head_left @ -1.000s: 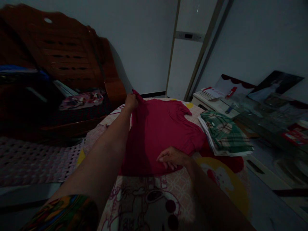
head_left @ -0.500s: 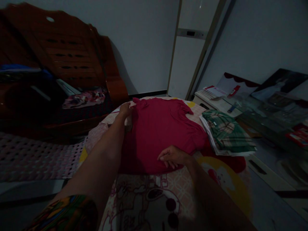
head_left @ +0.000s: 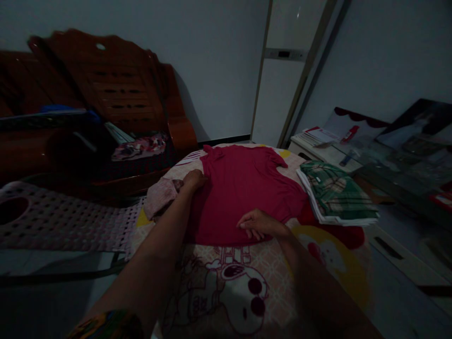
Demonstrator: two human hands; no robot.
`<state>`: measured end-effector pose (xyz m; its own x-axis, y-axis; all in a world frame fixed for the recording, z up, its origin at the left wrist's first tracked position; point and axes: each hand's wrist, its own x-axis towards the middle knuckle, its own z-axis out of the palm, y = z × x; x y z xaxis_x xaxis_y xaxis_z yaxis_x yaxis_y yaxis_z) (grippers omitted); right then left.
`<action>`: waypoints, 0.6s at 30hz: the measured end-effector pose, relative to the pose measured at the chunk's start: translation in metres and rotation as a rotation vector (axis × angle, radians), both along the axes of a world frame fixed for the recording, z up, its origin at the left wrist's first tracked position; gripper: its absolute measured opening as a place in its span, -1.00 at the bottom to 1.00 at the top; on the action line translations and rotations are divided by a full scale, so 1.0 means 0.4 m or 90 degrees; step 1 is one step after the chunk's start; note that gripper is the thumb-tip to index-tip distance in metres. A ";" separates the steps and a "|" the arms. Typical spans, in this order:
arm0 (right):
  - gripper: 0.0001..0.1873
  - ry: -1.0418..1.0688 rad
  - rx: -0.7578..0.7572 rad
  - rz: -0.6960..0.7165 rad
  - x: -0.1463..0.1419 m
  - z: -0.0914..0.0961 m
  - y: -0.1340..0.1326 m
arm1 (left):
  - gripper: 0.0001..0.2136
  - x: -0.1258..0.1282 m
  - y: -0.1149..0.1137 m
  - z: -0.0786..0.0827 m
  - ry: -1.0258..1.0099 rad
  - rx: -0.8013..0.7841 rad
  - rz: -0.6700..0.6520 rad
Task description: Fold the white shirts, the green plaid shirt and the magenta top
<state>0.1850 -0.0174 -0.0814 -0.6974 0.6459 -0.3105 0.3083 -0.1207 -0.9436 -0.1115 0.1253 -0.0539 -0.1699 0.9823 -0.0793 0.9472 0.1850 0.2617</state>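
Note:
A crimson-pink short-sleeved shirt (head_left: 240,188) lies spread out on a round table with a patterned cloth (head_left: 275,273). At the shirt's left edge, below the sleeve, is my left hand (head_left: 195,179), its fingers drawn together on the fabric and partly hidden by the hand itself. My right hand (head_left: 257,223) rests over the lower right part of the shirt, near the hem, with fingers loosely bent and apart, holding nothing. Beside my left forearm sits a crumpled pale pink cloth (head_left: 160,197). A folded green plaid garment (head_left: 335,193) lies on white folded fabric to the right.
A wooden bench (head_left: 123,103) with clothes on it stands at the back left. At left is a woven pink chair (head_left: 77,221). A tall white cabinet unit (head_left: 278,94) stands by the wall. On the right is a glass-topped stand (head_left: 374,165) with papers and small items.
My left hand has moved down along the shirt's left edge, towards me. My right hand stays over the lower right of the shirt. The view has shifted a little left.

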 end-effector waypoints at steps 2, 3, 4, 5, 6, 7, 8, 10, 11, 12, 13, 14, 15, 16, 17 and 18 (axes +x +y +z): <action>-0.62 0.007 0.005 0.001 0.001 -0.004 0.001 | -0.75 0.000 0.001 0.006 -0.032 0.025 0.002; -0.63 0.009 0.006 0.002 0.002 -0.007 0.002 | -0.76 0.000 0.002 0.008 -0.053 0.042 0.002; -0.64 0.009 0.007 0.002 0.002 -0.010 0.003 | -0.77 0.000 0.001 0.009 -0.074 0.061 0.003; -0.65 0.008 0.009 0.001 0.002 -0.011 0.004 | -0.77 0.002 0.000 0.010 -0.096 0.079 0.004; -0.65 0.006 0.010 0.002 0.002 -0.013 0.004 | -0.76 0.005 -0.001 0.009 -0.118 0.092 0.008; -0.65 0.003 0.009 0.003 0.002 -0.013 0.005 | -0.75 0.010 -0.003 0.007 -0.138 0.101 0.020; -0.65 0.000 0.008 0.004 0.002 -0.013 0.006 | -0.74 0.016 -0.006 0.005 -0.158 0.105 0.037; -0.65 -0.002 0.003 0.005 0.002 -0.011 0.006 | -0.67 0.027 -0.014 0.001 -0.192 0.095 0.070; -0.65 -0.002 0.002 0.005 0.001 -0.010 0.006 | -0.60 0.030 -0.019 0.000 -0.205 0.084 0.074; -0.66 -0.003 0.001 0.005 0.001 -0.009 0.005 | -0.53 0.031 -0.024 0.000 -0.211 0.074 0.071; -0.66 -0.003 0.002 0.005 0.001 -0.008 0.005 | -0.47 0.028 -0.030 0.001 -0.208 0.066 0.061; -0.66 -0.002 0.002 0.004 0.001 -0.007 0.005 | -0.44 0.022 -0.035 0.002 -0.199 0.060 0.051; -0.67 0.001 0.002 0.004 0.001 -0.006 0.004 | -0.45 0.012 -0.041 0.003 -0.187 0.058 0.050; -0.67 0.004 0.003 0.003 0.001 -0.005 0.004 | -0.46 0.000 -0.046 0.004 -0.173 0.057 0.055; -0.66 0.006 0.005 0.002 0.001 -0.004 0.003 | -0.49 -0.013 -0.051 0.004 -0.159 0.053 0.065; -0.66 0.009 0.006 0.003 0.001 -0.002 0.003 | -0.52 -0.025 -0.056 0.003 -0.146 0.049 0.075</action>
